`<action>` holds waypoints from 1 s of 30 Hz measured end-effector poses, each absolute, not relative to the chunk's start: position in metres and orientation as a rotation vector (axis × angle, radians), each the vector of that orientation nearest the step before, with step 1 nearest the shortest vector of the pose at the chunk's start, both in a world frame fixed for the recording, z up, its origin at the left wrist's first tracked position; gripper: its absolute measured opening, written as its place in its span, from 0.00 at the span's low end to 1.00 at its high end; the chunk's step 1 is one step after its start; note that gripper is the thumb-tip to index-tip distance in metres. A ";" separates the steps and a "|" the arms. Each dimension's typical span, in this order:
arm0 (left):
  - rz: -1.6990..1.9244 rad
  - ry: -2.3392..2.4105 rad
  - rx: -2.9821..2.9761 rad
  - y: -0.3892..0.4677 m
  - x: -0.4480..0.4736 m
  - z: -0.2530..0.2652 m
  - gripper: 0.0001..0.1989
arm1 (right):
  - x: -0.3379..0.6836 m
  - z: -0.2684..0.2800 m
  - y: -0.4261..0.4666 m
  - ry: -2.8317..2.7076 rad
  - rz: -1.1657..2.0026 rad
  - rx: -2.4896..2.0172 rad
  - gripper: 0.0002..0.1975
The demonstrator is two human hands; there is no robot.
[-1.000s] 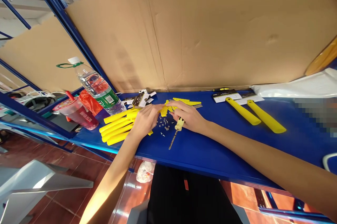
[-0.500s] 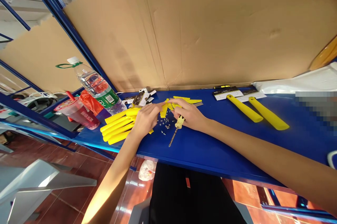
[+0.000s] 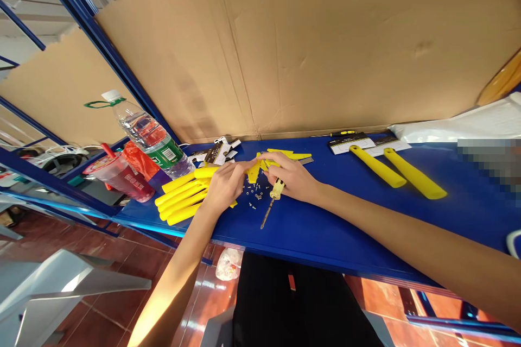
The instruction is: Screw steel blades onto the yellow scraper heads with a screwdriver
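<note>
My left hand (image 3: 228, 184) is closed, its fingertips pinching a small yellow plastic part (image 3: 253, 174) at the middle of the blue table. From the other side, the fingers of my right hand (image 3: 296, 176) meet the same part. A screwdriver (image 3: 277, 189) with a pale handle is tucked in my right hand, its shaft pointing down toward me. Loose small screws and nuts (image 3: 257, 194) lie scattered below the fingers. Several yellow handles (image 3: 181, 197) are heaped beside my left hand. Behind my right hand lie flat yellow pieces (image 3: 291, 155), one with a grey blade showing.
Two yellow-handled tools (image 3: 415, 173) with card sleeves lie to the right on the blue table (image 3: 345, 238). Crumpled printed cards (image 3: 217, 151), a water bottle (image 3: 152, 132) and a red drink cup (image 3: 124, 176) stand at the left. A cardboard panel (image 3: 325, 48) closes the back.
Both hands stay in nearly the same place, with the screwdriver still in my right hand. The view has shifted very slightly; nothing is plainly picked up or let go.
</note>
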State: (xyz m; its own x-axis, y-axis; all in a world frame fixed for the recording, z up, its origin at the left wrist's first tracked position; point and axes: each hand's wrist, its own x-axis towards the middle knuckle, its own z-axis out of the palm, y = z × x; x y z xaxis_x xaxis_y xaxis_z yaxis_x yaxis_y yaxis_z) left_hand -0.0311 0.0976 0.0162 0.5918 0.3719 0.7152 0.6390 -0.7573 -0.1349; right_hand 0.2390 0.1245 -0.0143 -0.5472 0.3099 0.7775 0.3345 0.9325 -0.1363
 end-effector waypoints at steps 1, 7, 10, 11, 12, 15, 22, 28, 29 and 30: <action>-0.976 -0.811 -2.435 0.097 -0.031 0.017 0.28 | 0.239 -0.013 0.124 -2.173 -0.028 -0.464 0.13; -0.915 -0.745 -2.415 0.095 -0.031 0.022 0.35 | 0.235 -0.019 0.125 -2.051 0.037 -0.574 0.19; -0.923 -0.739 -2.379 0.096 -0.032 0.022 0.35 | 0.234 -0.024 0.128 -1.960 0.152 -0.719 0.17; -0.925 -0.744 -2.375 0.096 -0.033 0.021 0.35 | 0.234 -0.024 0.128 -1.948 0.200 -0.744 0.15; -0.929 -0.752 -2.372 0.097 -0.033 0.020 0.35 | 0.234 -0.024 0.128 -1.946 0.247 -0.756 0.15; -0.953 -0.777 -2.350 0.099 -0.035 0.017 0.34 | 0.235 -0.021 0.125 -1.928 0.353 -0.730 0.20; -1.045 -0.897 -2.326 0.108 -0.046 0.012 0.28 | 0.247 -0.022 0.121 -1.948 0.288 -0.774 0.19; -0.973 -0.838 -2.338 0.109 -0.051 0.012 0.26 | 0.269 -0.024 0.123 -2.167 -0.074 -1.034 0.16; -0.960 -0.852 -2.322 0.109 -0.052 0.013 0.26 | 0.270 -0.025 0.123 -2.206 -0.129 -1.049 0.15; -0.946 -0.867 -2.313 0.109 -0.052 0.014 0.25 | 0.271 -0.026 0.124 -2.239 -0.171 -1.062 0.14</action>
State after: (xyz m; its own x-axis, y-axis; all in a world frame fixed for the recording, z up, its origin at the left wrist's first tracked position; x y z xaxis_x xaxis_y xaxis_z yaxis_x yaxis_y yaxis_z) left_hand -0.0519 0.1089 0.0137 0.5575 0.3683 0.7440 0.7090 -0.6774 -0.1959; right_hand 0.2714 0.1236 -0.0258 -0.4640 0.6482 0.6038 0.7323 0.6642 -0.1502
